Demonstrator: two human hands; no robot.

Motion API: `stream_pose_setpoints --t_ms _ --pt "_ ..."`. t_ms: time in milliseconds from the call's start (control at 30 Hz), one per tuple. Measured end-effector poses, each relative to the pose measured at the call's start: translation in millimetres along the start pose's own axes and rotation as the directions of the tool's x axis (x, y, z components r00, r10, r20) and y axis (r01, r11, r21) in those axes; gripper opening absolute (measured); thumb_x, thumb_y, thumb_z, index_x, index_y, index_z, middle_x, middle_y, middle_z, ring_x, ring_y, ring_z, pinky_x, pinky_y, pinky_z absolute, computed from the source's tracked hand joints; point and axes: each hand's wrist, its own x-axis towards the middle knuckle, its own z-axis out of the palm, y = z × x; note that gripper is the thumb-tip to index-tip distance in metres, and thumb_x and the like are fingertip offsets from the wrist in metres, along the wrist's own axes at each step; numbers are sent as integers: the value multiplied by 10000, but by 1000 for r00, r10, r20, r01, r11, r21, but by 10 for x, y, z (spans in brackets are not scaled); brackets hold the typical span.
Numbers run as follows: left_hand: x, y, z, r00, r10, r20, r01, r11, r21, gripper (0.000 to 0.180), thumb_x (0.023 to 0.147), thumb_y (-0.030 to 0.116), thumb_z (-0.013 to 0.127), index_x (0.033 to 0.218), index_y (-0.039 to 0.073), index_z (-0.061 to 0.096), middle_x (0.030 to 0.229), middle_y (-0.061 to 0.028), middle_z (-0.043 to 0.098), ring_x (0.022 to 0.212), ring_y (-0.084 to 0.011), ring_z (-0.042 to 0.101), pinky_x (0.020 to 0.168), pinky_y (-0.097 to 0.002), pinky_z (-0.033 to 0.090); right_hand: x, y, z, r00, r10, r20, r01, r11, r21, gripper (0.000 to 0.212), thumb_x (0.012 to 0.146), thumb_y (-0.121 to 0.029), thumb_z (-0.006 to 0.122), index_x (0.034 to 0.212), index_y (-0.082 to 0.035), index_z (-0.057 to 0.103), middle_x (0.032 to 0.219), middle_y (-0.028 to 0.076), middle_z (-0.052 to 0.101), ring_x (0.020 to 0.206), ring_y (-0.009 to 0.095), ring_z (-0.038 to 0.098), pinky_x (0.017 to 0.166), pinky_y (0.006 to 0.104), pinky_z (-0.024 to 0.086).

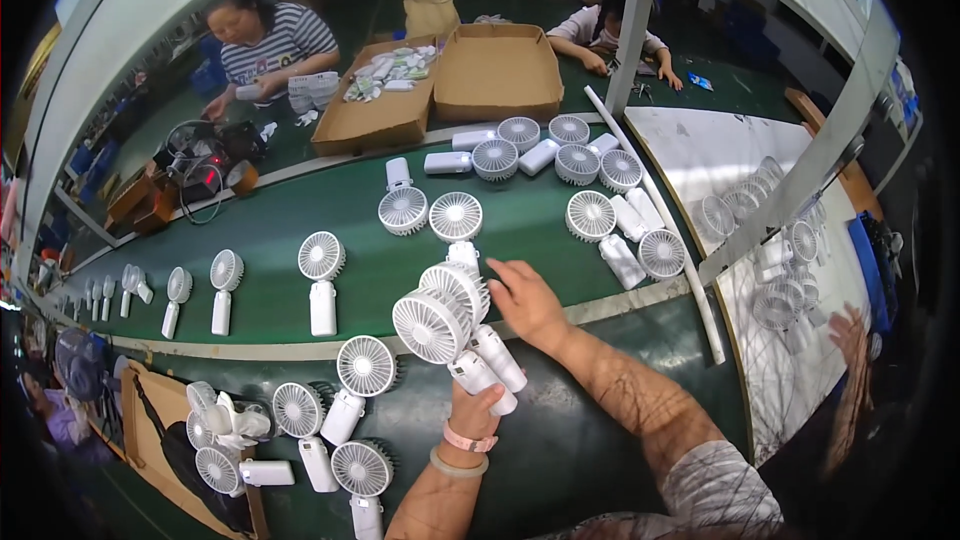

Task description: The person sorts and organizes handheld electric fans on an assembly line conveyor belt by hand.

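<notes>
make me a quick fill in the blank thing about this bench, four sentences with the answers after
1. The left hand grips ____ white fans.
2. The wristband nearest that hand is ____ in colour.
3. The long worktop beyond the held fans is coloured ____.
4. Small parts are heaped in the ____ one of the two cardboard boxes side by side across the worktop.

Missing words: two; pink; green; left.
</notes>
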Motion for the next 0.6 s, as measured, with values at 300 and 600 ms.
stream_pose_setpoints --t_ms 300,600 --pt "33 38 -51 995 86 -53 -91 990 -111 728 580 60 697 1213 82 339 1058 -95 491 994 -296 522 807 -509 470 603 310 227 967 253 41 -209 872 -443 463 729 -233 591 1069 28 414 889 163 560 759 290 588 659 346 491" --pt "6 79 -85 998 -19 56 39 924 -380 743 575 13 648 1237 126 329 1142 -133 463 1017 -332 514 805 -499 472 -513 -125 -486 769 -186 611 -633 -353 689 551 758 -311 506 1218 -38 376 1094 167 477 748 220 502 570 292 402"
